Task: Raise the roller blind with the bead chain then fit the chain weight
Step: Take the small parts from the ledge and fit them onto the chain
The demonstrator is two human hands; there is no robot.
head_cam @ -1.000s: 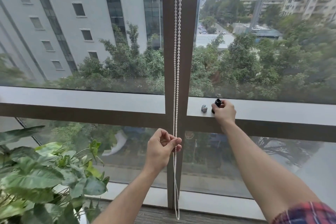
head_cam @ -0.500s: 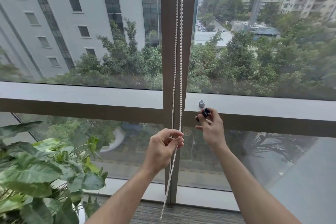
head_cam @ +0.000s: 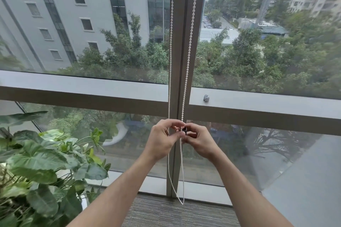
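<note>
A white bead chain (head_cam: 188, 57) hangs as a loop in front of the brown window mullion (head_cam: 181, 24), its bottom near the floor. My left hand (head_cam: 162, 139) pinches the right strand at about sill height. My right hand (head_cam: 198, 141) holds a small black chain weight (head_cam: 184, 129) against that same strand, right beside my left fingertips. The blind itself is out of view above.
A small silver clip-like part (head_cam: 206, 98) stands on the grey window ledge (head_cam: 258, 101) to the right of the mullion. A leafy potted plant (head_cam: 40, 167) fills the lower left. Grey carpet (head_cam: 166, 214) lies below the window.
My right hand has lifted the black weight from the ledge and brought it down and left to the chain. My left hand stays on the chain. The camera has moved closer.
</note>
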